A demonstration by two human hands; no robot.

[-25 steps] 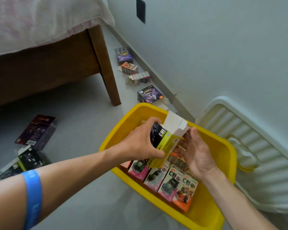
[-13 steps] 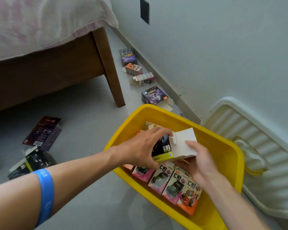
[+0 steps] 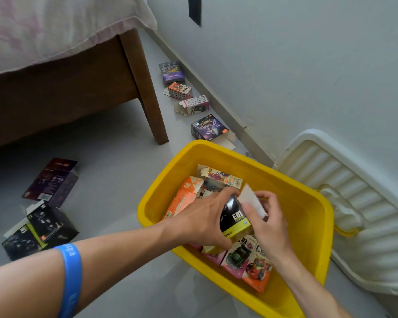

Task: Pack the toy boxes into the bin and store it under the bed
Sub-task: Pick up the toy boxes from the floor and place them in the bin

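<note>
2 hands [image 3: 202,222] on 1 box [image 3: 233,222], 1 bin [image 3: 308,203]

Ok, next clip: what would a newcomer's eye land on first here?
The bright yellow bin on the floor by the wall. Over it, the left hand grips a black and yellow toy box while the right hand pinches its white flap. More boxes line the wall.

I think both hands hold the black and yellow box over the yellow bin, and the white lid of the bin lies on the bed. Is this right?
Not quite. The head view shows the white lid on the floor, leaning against the wall beside the yellow bin, not on the bed. The rest holds: left hand and right hand both hold the black and yellow box over the bin.
</note>
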